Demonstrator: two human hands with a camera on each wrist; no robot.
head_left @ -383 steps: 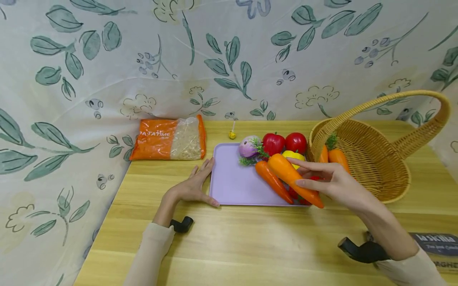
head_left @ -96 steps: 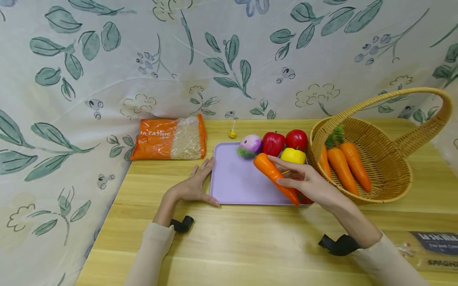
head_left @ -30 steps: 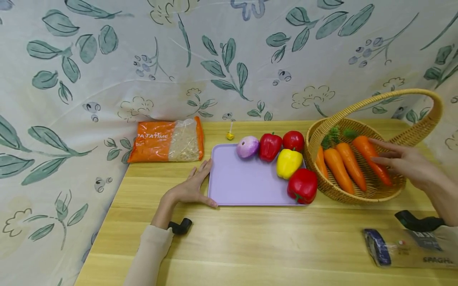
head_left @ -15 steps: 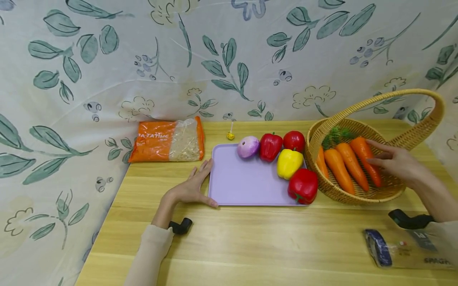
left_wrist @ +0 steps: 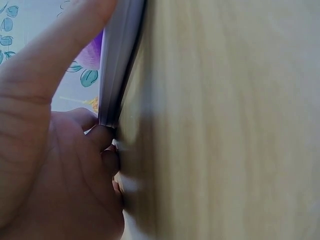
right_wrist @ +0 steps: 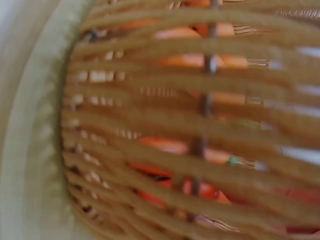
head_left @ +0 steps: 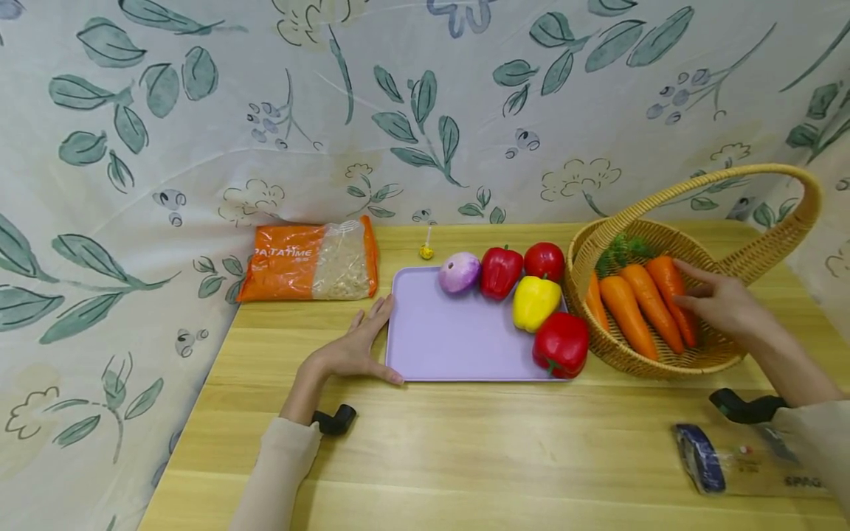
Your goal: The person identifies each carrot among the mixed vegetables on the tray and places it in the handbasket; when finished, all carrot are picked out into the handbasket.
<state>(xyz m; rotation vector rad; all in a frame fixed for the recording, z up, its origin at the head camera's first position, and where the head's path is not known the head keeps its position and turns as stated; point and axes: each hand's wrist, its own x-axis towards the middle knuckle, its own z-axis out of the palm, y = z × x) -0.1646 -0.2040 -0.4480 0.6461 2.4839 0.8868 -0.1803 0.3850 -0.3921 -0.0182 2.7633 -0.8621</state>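
Observation:
My right hand [head_left: 727,306] reaches into the wicker basket [head_left: 614,359] and pinches an orange carrot [head_left: 666,282] between thumb and fingers. That carrot lies alongside several other carrots [head_left: 624,313], their green tops toward the back. Wicker weave [right_wrist: 150,112] fills the right wrist view, with orange showing through the gaps. At the lilac tray's [head_left: 438,346] left edge rests my left hand [head_left: 352,350], fingers spread, thumb at the front corner. The left wrist view shows that hand [left_wrist: 65,170] against the tray's side [left_wrist: 117,60].
On the tray are a purple-white onion [head_left: 460,273], red peppers [head_left: 561,345], a yellow pepper [head_left: 536,304] and a round red vegetable [head_left: 544,261]. Behind lie an orange bag [head_left: 308,262] and a lollipop [head_left: 426,252]. A spaghetti pack [head_left: 744,461] lies front right. The basket handle [head_left: 717,177] arches high.
Since the oldest frame, the carrots have gone from the tray into the basket. In the last second my right hand shifts its carrot left against the others. My left hand stays put.

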